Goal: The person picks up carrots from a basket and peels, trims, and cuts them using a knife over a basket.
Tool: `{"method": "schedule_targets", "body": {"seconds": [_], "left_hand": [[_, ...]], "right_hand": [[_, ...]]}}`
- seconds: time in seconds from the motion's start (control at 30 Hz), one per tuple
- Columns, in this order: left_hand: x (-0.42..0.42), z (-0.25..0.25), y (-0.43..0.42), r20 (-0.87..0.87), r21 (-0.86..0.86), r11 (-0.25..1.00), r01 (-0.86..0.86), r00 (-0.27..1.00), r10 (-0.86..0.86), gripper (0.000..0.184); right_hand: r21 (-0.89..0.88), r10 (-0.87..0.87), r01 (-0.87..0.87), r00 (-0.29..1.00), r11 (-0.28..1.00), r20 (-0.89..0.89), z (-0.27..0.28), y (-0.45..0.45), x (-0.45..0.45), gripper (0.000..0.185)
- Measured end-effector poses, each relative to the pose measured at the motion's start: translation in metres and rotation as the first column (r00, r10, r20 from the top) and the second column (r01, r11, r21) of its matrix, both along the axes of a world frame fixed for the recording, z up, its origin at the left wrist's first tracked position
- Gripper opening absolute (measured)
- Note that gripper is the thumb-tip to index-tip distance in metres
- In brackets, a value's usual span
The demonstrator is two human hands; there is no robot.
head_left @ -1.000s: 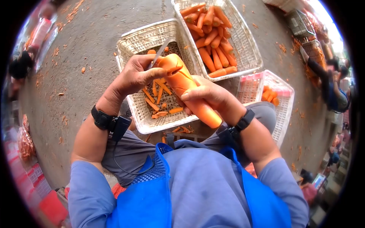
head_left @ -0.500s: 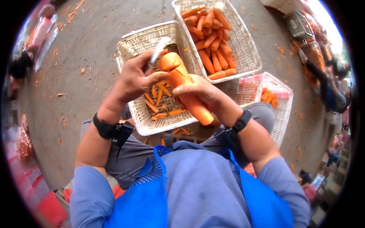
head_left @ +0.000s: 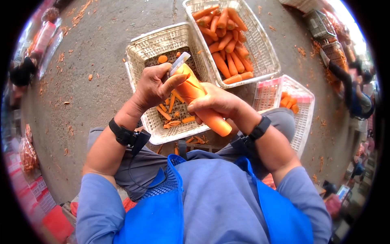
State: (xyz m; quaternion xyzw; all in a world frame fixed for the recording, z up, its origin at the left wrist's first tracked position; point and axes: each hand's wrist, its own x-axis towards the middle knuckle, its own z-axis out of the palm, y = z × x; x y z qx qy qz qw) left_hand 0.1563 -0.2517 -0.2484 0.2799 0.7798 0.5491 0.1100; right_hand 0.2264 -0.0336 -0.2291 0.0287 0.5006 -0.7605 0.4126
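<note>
Left hand closed round a knife, handle buried in the fist, pale blade sticking out up and away from the wearer. Left thumb lies along the carrot. Right hand clamped round that thick carrot at mid-length, thumb on top.

Carrot is up off the floor, over the near part of a white lattice crate. Long axis slants: thick, cut end away and to the wearer's left, by the blade; blunt other end back toward the right thigh.

Carrot strips and offcuts lie in that crate. Just beside it, farther right: second white crate with whole carrots heaped in it. Third crate by the right knee, orange pieces inside. Grey floor, orange scraps scattered. Other people at the blurry edges.

Right fingers mostly out of sight under the carrot. Can't tell if the edge touches it. Far crate's top corner is cut off.
</note>
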Motion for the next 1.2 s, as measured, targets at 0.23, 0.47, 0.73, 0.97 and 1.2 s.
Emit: {"method": "schedule_targets", "body": {"seconds": [0.23,0.47,0.73,0.97,1.2], "left_hand": [[0.002,0.003,0.003,-0.008,0.076,0.997,-0.029,1.000,0.029,0.039],[-0.027,-0.023,-0.015,0.319,0.048,0.998,-0.047,0.947,0.030,0.047],[-0.038,-0.014,-0.033,0.120,-0.233,0.929,-0.288,0.939,0.321,0.044],[-0.002,0.036,-0.022,0.421,-0.186,0.982,-0.046,0.899,0.122,0.012],[0.017,0.026,-0.006,-0.238,-0.576,0.808,-0.124,0.971,-0.020,0.024]], "right_hand": [[0.021,-0.020,0.022,0.997,1.000,-0.081,-0.007,-0.003,-0.001,0.049],[0.158,0.192,-0.149,0.931,0.976,-0.310,-0.015,-0.019,0.005,0.068],[0.110,-0.105,0.135,0.964,0.985,-0.243,-0.014,-0.009,-0.012,0.067],[0.016,-0.288,0.301,0.926,0.954,-0.243,-0.019,-0.001,-0.015,0.056],[0.162,-0.205,0.248,0.948,0.955,-0.243,-0.022,-0.018,-0.015,0.051]]}}
